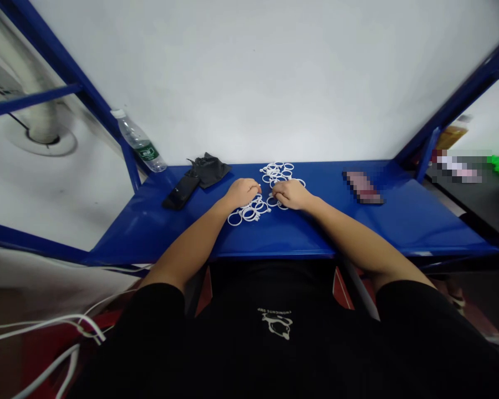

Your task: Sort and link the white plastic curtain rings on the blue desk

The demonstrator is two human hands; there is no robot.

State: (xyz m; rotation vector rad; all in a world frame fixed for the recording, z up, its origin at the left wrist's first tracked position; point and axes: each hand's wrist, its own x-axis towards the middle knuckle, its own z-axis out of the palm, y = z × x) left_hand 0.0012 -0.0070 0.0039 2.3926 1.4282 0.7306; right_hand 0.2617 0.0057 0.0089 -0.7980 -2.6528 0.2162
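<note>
White plastic rings [249, 213] with small tabs lie in a loose cluster on the blue table, in front of and under my left hand [243, 192]. Its fingers are curled together, and a bit of white plastic shows at the fingertips. More rings of the same kind [276, 173] are heaped farther back, between and beyond the hands. My right hand [293, 194] rests among them, palm down with fingers bent inward; rings stick out around it. What its fingertips pinch, if anything, is hidden. The two hands are a short gap apart.
A black phone [181, 192] and a crumpled black pouch [209, 169] lie left on the blue table [274, 242]. A plastic bottle [141, 143] leans at the back left corner. A blurred-out flat object [362, 187] lies right. Blue frame posts and a white wall [253, 83] bound the table.
</note>
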